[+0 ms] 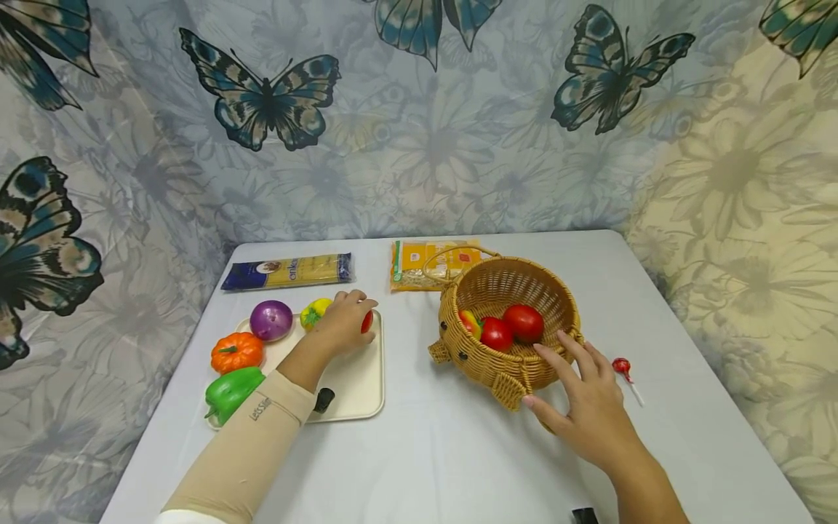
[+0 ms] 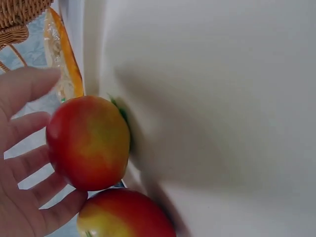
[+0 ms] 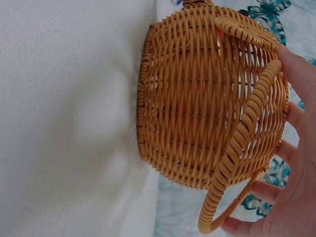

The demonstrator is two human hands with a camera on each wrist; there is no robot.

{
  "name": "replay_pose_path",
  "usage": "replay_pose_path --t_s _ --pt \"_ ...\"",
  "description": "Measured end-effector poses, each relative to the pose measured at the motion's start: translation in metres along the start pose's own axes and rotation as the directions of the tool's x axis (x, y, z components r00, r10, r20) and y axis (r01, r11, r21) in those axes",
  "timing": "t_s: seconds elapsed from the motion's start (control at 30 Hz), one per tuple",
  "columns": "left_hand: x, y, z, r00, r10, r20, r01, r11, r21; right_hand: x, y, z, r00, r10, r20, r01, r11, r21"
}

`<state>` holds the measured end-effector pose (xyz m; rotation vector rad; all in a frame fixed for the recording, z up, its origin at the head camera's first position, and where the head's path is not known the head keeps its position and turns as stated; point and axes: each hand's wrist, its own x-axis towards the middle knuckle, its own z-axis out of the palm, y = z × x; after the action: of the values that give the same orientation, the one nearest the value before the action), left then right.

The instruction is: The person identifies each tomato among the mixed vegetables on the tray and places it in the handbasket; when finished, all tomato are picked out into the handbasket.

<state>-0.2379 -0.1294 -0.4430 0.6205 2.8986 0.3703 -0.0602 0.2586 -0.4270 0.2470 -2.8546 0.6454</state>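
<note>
Your left hand (image 1: 343, 320) frames a red-yellow fruit (image 2: 89, 143) on the tray (image 1: 353, 386), while your right hand (image 1: 589, 407) rests at the rim of the basket (image 1: 487, 371). The fruit lies beside the tray's raised edge, against a second fruit (image 2: 128, 215); that edge probably helps keep both from rolling off. The purple vegetable (image 1: 271, 320), pumpkin (image 1: 237, 352) and green pepper (image 1: 233, 393) line the tray's left side, seemingly grouped for an easy reach. The basket stands upright, mouth up, with red fruit (image 1: 524, 322) inside, and your right hand appears to be there to steady it.

Your left grip is wide and loose: four fingers lie lightly bent along one side of the fruit and the thumb stands off it, so nothing is pinched. Your right fingers spread, nearly straight, at the rim, the thumb by the handle (image 3: 242, 131); how hard they press cannot be told.
</note>
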Motion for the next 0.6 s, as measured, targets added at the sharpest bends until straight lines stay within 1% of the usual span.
replay_pose_path --t_s 0.13,0.27,0.47,0.6 --pt "-0.0003 -0.0019 0.0027 1.000 0.017 0.011 -0.017 0.999 0.045 -0.0002 0.0008 0.0012 1.000 0.002 0.005 -0.002 1.000 0.013" --pt "-0.0003 -0.0009 0.0033 0.999 0.030 0.014 -0.031 0.997 0.064 -0.0008 0.0013 0.0019 1.000 0.006 0.000 -0.006 1.000 0.003" --pt "-0.0029 0.0015 -0.0006 0.999 0.037 0.003 -0.037 0.999 0.034 -0.0007 0.0009 0.0018 1.000 0.003 -0.005 -0.003 1.000 -0.005" --pt "-0.0046 0.0050 -0.0058 0.999 0.044 -0.030 -0.044 0.999 0.014 -0.0004 0.0010 0.0015 1.000 0.008 -0.002 -0.008 1.000 -0.009"
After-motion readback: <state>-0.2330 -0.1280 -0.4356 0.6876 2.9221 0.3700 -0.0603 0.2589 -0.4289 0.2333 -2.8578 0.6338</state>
